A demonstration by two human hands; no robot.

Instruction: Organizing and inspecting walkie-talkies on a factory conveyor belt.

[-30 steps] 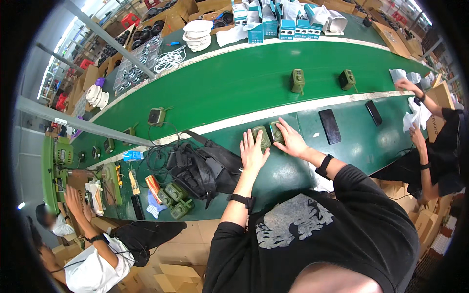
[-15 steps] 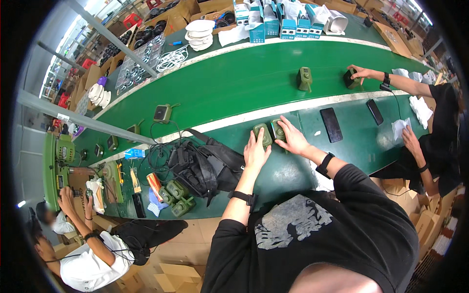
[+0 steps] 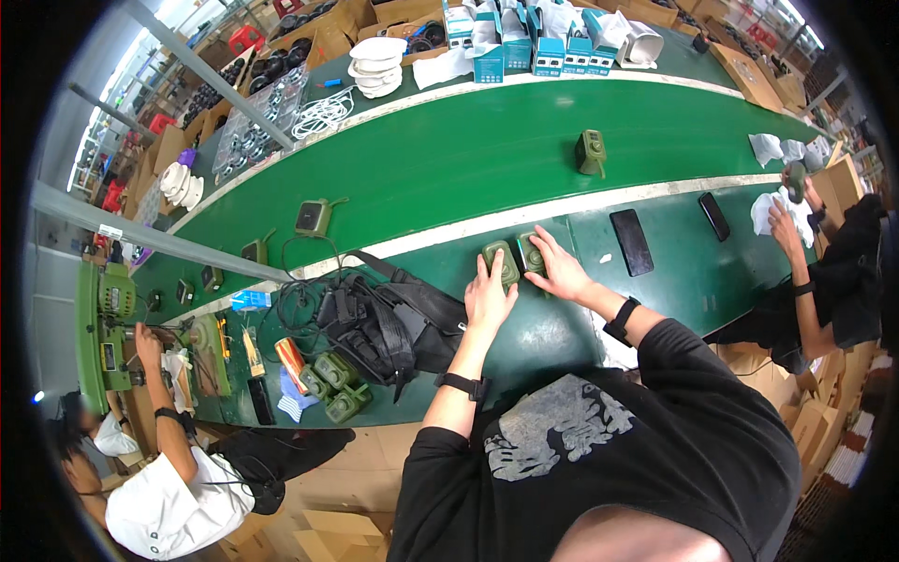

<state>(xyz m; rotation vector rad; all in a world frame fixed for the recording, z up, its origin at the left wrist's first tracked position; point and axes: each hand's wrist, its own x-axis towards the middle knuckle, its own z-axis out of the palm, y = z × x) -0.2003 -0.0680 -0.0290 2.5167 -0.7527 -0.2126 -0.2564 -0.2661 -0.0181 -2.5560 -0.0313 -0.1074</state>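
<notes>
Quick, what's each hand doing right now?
Left hand: touching left green gadget; can't tell if gripping.
Right hand: touching right green gadget; can't tell if gripping.

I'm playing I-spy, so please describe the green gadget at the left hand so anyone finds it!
On the green worktable lies a black bag. Just right of it sits an olive-green device. The left hand touches it, while the right hand is on the neighbouring device to its right.

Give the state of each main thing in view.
Left hand: touching left green device
Right hand: touching right green device
Farthest-right green device on belt: standing
Large phone: flat, dark
Small phone: flat, dark
Black bag: slumped on table
Blue boxes: open, wrapping protruding
White cables: loosely coiled
White round parts: stacked
</notes>
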